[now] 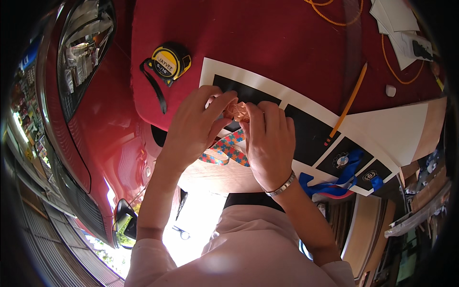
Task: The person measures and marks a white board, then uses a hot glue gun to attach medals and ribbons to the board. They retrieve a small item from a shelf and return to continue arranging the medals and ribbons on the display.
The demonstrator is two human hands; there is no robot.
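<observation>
Piece in hand: a small copper-pink folded piece (pixel 239 111), near the centre of the frame, above the printed sheet.
Edges: the red tabletop (pixel 267 33) ends in a curved border left of centre; the glossy red car (pixel 107 124) sits just beyond it.
Room to move: red surface stretches across the upper middle, between the tape measure (pixel 171 61) at upper left and the orange cord (pixel 404 81) at upper right.
Left hand: the left hand (pixel 200 117) reaches up from the lower left, fingers bent, its grip closed on the piece's left side.
Right hand: the right hand (pixel 270 138) angles up from the lower right, fingers curled, its grip pinching the piece's right side; a metal band (pixel 282 185) circles the wrist.
Under the hands: the white sheet with black panels (pixel 306 134) slants to the right; a puzzle-patterned strap (pixel 234 149) shows between the forearms.
Right of centre: a yellow pencil (pixel 349 103) lies slanted over the sheet, blue ribbon (pixel 342 182) below it.
Around: a whitish eraser (pixel 390 91) at upper right; stacked boards (pixel 366 229) at lower right.
</observation>
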